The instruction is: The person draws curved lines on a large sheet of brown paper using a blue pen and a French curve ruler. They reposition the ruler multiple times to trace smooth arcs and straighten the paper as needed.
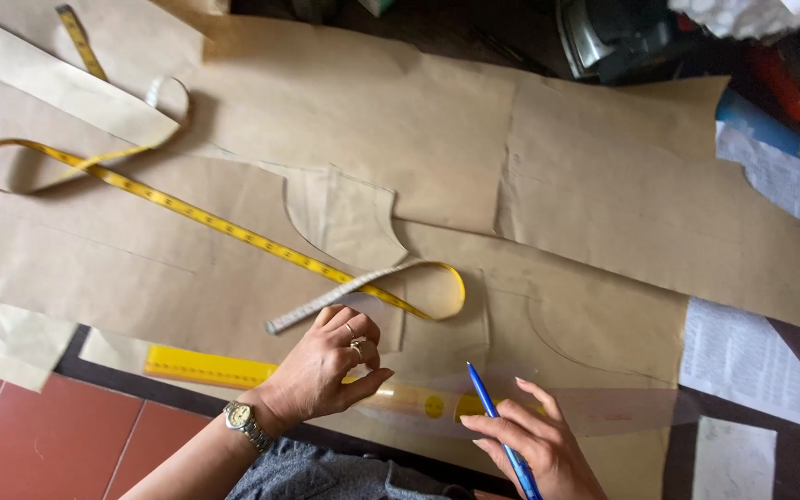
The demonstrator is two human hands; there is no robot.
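The left hand [326, 366] presses its spread fingers on the yellow ruler [210, 368] over brown pattern paper [604, 213]. The right hand [534, 444] grips a blue pen [497, 426], tip on the paper, near a yellow tape measure [233, 227]

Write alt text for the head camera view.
Two hands work over brown pattern paper: the left hand presses a yellow ruler flat, and the right hand holds a blue pen beside it. A yellow tape measure loops across the paper.

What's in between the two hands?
In the head view, a yellow ruler on brown paper spans between the left hand and the right hand, which holds a blue pen.
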